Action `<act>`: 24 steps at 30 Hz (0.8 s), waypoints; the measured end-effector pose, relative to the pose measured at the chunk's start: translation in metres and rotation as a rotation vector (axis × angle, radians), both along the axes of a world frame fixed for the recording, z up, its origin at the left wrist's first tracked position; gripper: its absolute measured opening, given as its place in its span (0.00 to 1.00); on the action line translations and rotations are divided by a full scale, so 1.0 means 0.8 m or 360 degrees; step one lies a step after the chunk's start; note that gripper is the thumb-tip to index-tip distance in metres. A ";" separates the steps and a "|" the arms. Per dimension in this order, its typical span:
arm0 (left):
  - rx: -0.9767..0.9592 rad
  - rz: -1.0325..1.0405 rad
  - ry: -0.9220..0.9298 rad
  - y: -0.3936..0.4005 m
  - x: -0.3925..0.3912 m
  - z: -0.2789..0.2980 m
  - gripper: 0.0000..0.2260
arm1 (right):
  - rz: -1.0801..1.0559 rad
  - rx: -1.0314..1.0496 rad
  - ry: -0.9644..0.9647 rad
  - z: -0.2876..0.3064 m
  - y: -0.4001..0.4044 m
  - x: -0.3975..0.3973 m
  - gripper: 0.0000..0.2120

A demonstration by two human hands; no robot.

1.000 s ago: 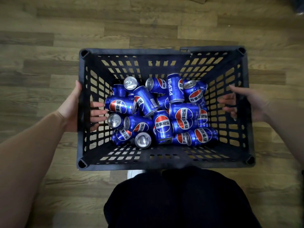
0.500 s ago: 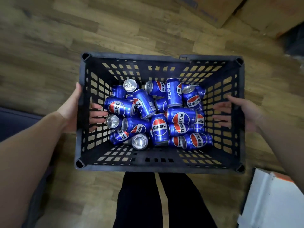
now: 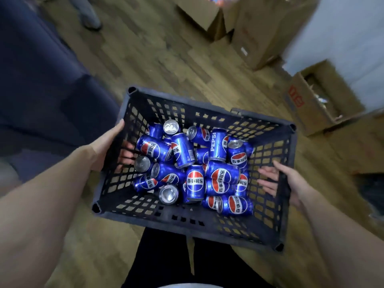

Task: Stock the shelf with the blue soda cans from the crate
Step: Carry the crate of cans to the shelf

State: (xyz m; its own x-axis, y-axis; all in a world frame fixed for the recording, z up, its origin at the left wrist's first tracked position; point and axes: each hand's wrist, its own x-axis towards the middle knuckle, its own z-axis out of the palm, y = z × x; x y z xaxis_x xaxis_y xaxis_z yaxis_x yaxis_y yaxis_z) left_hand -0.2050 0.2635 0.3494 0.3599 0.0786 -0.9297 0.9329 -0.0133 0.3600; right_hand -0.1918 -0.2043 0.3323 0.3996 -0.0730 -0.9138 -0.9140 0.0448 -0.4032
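Note:
A black slatted plastic crate is held up off the wooden floor in front of my legs. Inside it lie several blue soda cans in a loose heap, most on their sides. My left hand grips the crate's left wall, fingers curled through the slats to the inside. My right hand grips the right wall the same way, fingertips showing inside the crate. No shelf is in view.
Brown cardboard boxes stand on the floor at the far right, and an open box with red print sits closer on the right. A dark blue surface fills the left side. A pale wall rises at the upper right.
The crate has come up with both hands still on its walls, and the view has swung to the right: cardboard boxes and a wall now show ahead, the blue surface on the left.

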 end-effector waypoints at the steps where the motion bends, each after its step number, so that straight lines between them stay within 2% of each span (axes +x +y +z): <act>1: 0.0011 0.0091 -0.0025 0.007 -0.024 0.007 0.35 | 0.0080 -0.0005 -0.0018 0.009 0.011 0.006 0.25; 6: 0.0110 0.0516 -0.0075 0.037 -0.160 0.035 0.30 | 0.0534 -0.0040 -0.0071 0.050 0.087 0.030 0.25; 10: 0.0007 0.0866 -0.0047 0.064 -0.285 0.040 0.26 | 0.0924 -0.0076 -0.0033 0.071 0.177 0.031 0.24; 13: -0.0001 0.1157 -0.0035 0.084 -0.383 0.037 0.25 | 0.1207 -0.0114 -0.0027 0.082 0.256 0.015 0.29; 15: 0.0019 0.1332 -0.0046 0.095 -0.447 0.038 0.25 | 0.1375 -0.0101 -0.0023 0.085 0.314 -0.003 0.28; 19: 0.0048 0.1633 -0.0030 0.126 -0.567 0.042 0.24 | 0.1681 -0.0104 -0.0022 0.083 0.434 -0.064 0.20; 24: 0.0104 0.1960 -0.0012 0.159 -0.697 0.055 0.22 | 0.1972 -0.0129 -0.0026 0.078 0.572 -0.158 0.21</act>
State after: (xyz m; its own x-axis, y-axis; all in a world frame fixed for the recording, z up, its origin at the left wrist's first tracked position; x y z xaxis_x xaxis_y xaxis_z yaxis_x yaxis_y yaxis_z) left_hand -0.7630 0.3908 0.3932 0.0180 0.4153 -0.9095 0.3341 0.8549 0.3970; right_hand -0.3180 0.2534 0.3948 0.2508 0.3057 -0.9185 -0.3174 -0.8704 -0.3764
